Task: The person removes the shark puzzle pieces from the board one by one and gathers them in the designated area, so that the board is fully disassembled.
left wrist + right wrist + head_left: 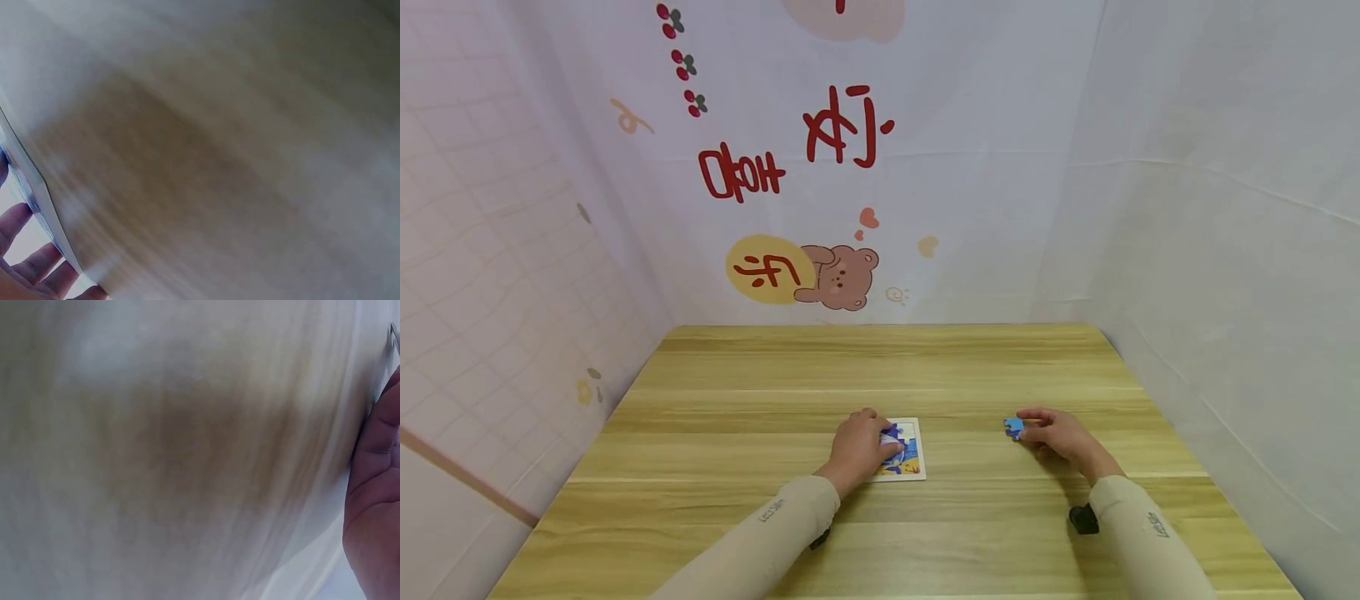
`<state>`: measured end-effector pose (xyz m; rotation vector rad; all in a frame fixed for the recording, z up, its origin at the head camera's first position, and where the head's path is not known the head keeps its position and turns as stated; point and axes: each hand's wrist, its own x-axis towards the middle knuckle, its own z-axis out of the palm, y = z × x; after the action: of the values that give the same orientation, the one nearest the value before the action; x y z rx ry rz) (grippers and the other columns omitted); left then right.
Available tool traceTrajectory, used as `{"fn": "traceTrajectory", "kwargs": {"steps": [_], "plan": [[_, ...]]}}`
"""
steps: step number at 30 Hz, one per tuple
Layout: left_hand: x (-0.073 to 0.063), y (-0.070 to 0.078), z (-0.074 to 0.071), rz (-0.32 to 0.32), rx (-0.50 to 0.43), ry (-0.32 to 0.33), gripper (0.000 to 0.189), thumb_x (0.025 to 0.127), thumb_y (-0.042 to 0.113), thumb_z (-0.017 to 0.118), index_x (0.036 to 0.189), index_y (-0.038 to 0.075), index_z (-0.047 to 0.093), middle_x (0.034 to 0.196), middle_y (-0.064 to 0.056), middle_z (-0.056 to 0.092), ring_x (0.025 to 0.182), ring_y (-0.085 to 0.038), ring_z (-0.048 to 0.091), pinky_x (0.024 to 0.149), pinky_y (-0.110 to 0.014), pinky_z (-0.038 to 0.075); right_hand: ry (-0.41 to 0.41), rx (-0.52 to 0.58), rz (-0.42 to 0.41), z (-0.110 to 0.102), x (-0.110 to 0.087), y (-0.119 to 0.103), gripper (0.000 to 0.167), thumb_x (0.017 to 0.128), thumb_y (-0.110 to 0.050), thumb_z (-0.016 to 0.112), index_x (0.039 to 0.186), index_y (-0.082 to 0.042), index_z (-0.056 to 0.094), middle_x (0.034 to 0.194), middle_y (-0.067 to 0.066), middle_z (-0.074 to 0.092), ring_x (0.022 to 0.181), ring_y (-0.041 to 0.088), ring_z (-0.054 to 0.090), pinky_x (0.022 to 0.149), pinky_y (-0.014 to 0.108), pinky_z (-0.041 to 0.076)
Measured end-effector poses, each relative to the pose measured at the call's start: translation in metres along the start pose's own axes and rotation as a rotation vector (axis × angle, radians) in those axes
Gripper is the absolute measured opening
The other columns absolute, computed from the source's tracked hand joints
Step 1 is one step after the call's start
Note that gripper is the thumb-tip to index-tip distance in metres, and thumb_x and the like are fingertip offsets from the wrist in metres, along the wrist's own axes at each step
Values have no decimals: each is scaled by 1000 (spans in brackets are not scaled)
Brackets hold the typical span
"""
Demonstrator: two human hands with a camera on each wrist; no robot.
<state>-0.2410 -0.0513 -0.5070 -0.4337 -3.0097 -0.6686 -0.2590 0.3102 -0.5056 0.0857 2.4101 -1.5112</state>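
Your left grip (859,450) rests relaxed on the puzzle board (920,450), lower centre; your right grip (1060,435) pinches a blue puzzle piece (1013,426), lower right.

A light wood worktop (880,358), its grain running from side to side and its far corners rounded, meets a white back wall (992,167). Red characters (838,125), cherries (677,57) and a brown bear (846,279) clasping a yellow circle (767,250) decorate it (the bear lies sideways). The left wall (467,208) bears a faint grid and a low brownish strip (467,475); the right wall (1225,208) is whitish and lightly creased. The light looks soft and even.
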Motion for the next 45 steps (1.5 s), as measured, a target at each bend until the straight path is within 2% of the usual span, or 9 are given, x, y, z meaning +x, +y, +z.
{"fn": "traceTrajectory", "kwargs": {"steps": [3,7,12,17,23,29,34,40,45], "plan": [[0,0,0,6,-1,0,43,85,41,74,114,9,73,120,-12,62,109,-30,57,96,-48,44,-17,-9,-6,0,0,-2,47,90,-6,67,133,6,52,82,6,61,70,18,53,60,31,49],[0,1,1,5,-5,2,44,86,41,73,115,9,72,120,-12,61,109,-30,57,96,-48,44,-15,-29,-6,1,0,-3,46,90,-3,64,133,8,52,76,6,58,67,18,51,59,30,47],[0,0,2,8,-2,8,44,85,41,73,116,9,72,120,-12,61,109,-30,57,96,-48,44,11,-86,-2,1,1,-3,47,89,-3,66,133,7,52,83,9,62,69,19,56,61,31,50],[0,-2,2,5,9,4,46,86,43,73,117,10,70,122,-13,60,110,-30,56,96,-48,44,41,-93,-7,5,-1,-6,50,89,-5,66,134,8,49,91,12,59,70,18,55,61,31,50],[-3,-10,-3,40,-21,-17,51,86,44,72,121,8,67,125,-14,58,113,-33,54,96,-51,42,85,-87,-33,21,-6,-24,48,94,-10,62,137,6,48,96,15,61,69,20,56,59,31,47],[-9,-24,-11,58,-96,5,53,87,42,72,126,7,63,130,-16,55,118,-35,53,98,-52,41,83,8,-67,53,-2,-50,41,96,-9,59,133,6,52,103,22,62,73,23,59,63,35,51],[-14,-34,-16,49,-101,39,51,87,42,72,122,6,65,126,-15,58,116,-34,55,97,-51,43,90,50,-56,93,6,-67,35,94,-11,62,127,2,60,106,17,65,74,23,62,65,36,53],[-18,-34,-15,48,-96,34,51,87,43,71,120,5,66,121,-14,60,111,-33,56,95,-52,43,75,66,-33,140,13,-83,28,92,-13,66,118,-2,67,91,11,66,69,21,59,59,30,49],[-17,-31,-13,27,-68,27,54,85,44,72,121,5,66,122,-16,58,113,-35,54,96,-54,42,54,53,-35,164,13,-90,25,91,-15,68,112,-3,69,85,5,64,66,17,56,57,27,45]]}}
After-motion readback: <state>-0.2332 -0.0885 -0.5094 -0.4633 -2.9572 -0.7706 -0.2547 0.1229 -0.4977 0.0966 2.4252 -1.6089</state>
